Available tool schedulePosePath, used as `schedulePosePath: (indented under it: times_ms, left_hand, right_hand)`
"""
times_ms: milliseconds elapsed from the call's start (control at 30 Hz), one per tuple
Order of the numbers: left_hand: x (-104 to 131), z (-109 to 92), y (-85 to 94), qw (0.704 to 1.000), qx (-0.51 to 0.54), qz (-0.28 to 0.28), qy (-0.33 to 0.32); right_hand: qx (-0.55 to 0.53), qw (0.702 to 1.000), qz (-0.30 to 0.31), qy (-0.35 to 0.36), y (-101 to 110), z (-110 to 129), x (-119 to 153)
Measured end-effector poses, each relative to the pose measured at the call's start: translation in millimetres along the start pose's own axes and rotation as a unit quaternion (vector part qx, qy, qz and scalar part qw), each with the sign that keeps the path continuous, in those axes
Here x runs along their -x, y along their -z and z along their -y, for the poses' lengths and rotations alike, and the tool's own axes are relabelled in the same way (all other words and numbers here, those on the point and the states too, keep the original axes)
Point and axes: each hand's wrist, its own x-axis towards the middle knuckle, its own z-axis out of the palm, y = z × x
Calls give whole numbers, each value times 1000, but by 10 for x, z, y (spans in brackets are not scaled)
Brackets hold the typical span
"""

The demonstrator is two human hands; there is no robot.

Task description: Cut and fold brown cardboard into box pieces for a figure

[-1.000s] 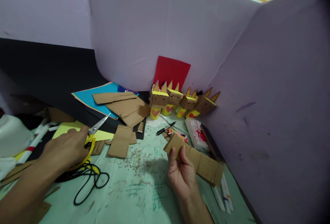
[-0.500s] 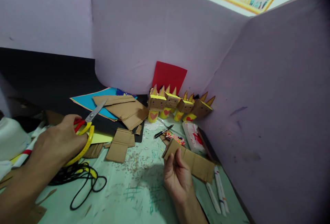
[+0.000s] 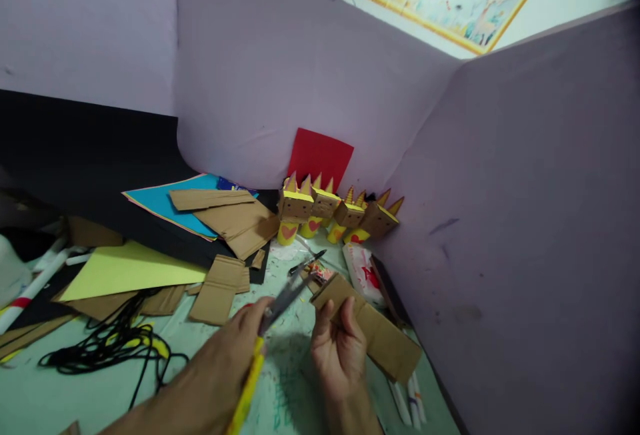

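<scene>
My left hand [image 3: 235,348] is closed around a pair of scissors [image 3: 286,301] with a yellow and red handle. Their blades stand slightly apart and point up and right, close to the left end of a folded cardboard strip [image 3: 377,328]. My right hand [image 3: 340,348] pinches that strip near its left end between thumb and fingers, palm towards me. Creases cross the cardboard, which slants down to the right. Behind the blade tips lie a black pen [image 3: 306,263] and a small patterned piece [image 3: 323,271], partly covered.
Several cardboard figures with horns and yellow tube bodies [image 3: 296,208] stand at the back by a red sheet [image 3: 320,158]. Cardboard pieces [image 3: 217,291], yellow paper [image 3: 135,271] and tangled black cord [image 3: 107,341] lie left. White markers [image 3: 414,400] and a tissue pack [image 3: 361,268] lie right.
My left hand has brought the scissors from the far left across to beside the cardboard strip. My right hand still holds the strip, and the view has shifted slightly.
</scene>
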Motion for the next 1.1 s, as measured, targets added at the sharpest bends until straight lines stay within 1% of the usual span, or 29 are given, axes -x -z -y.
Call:
schedulePosePath:
  times_ms: [33, 67, 133, 233, 367, 533, 733, 900, 967, 1100]
  left_hand:
    - [33, -29, -84, 999, -19, 27, -17]
    - [56, -43, -157, 998, -44, 42, -25]
    - [76, -38, -273, 993, -94, 57, -32]
    - [75, -8, -379, 988, -142, 52, -17]
    - [66, -9, -439, 987, -155, 35, -1]
    - [53, -65, -398, 990, -137, 30, 5]
    - [47, -135, -294, 984, -165, 61, 33]
    - [44, -87, -333, 987, -152, 48, 1]
    - [45, -85, -334, 987, -154, 49, -3]
    - [33, -172, -237, 983, -160, 83, 17]
  right_hand:
    - [6, 1000, 3, 7, 2, 1, 5]
    - [13, 1000, 6, 16, 4, -1, 11]
    - [28, 999, 11, 32, 6, -14, 25]
    - [39, 998, 19, 42, -9, -40, 51]
    - [30, 999, 19, 26, -56, -51, 86]
    - [25, 999, 16, 14, -63, -49, 92]
    - [28, 999, 17, 11, -46, -69, 80]
    - [22, 999, 11, 20, -92, -55, 69]
    - [15, 1000, 10, 14, -112, -59, 74]
    - [6, 1000, -5, -7, -141, -97, 97]
